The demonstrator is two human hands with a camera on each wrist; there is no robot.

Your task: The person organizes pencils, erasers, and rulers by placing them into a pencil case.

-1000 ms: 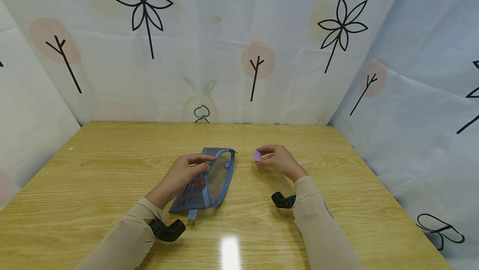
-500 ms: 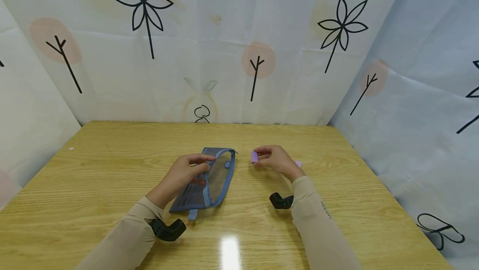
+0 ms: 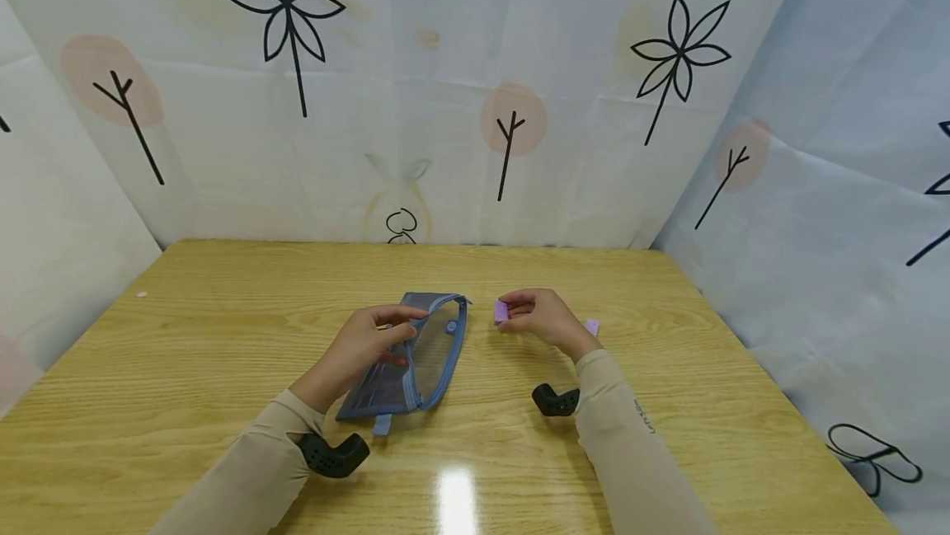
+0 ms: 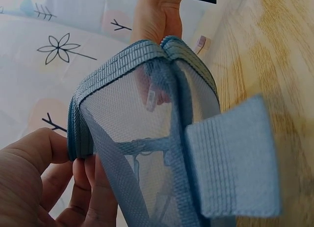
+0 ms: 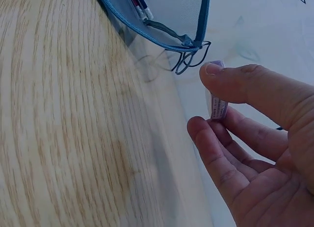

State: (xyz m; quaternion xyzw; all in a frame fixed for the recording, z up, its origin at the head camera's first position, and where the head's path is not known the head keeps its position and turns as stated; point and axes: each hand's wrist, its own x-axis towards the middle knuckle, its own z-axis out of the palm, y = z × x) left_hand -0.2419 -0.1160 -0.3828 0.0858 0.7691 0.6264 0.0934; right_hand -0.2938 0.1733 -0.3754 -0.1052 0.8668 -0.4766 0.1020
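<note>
A blue mesh zip pouch [image 3: 374, 387] stands tilted on the table with its zipped mouth gaping to the right. My left hand [image 3: 356, 349] pinches the mouth's left edge between thumb and fingers, as the left wrist view also shows. To the right of the pouch, my right hand [image 3: 545, 321] pinches a small purple eraser [image 3: 500, 312] above the table, apart from the pouch. Printing shows on the eraser's side in the right wrist view. Inside the pouch lie pencils [image 5: 141, 6] with white ends; the rest of its contents is unclear.
A second small purple piece [image 3: 591, 326] lies behind my right wrist, partly hidden. A small white bit [image 3: 141, 294] is at the wooden table's [image 3: 223, 329] far left. Patterned cloth [image 3: 416, 106] hangs behind the table and along its sides.
My right hand has moved slightly left toward the pouch with the eraser, uncovering more of the second purple piece. My left hand and the pouch have stayed in place.
</note>
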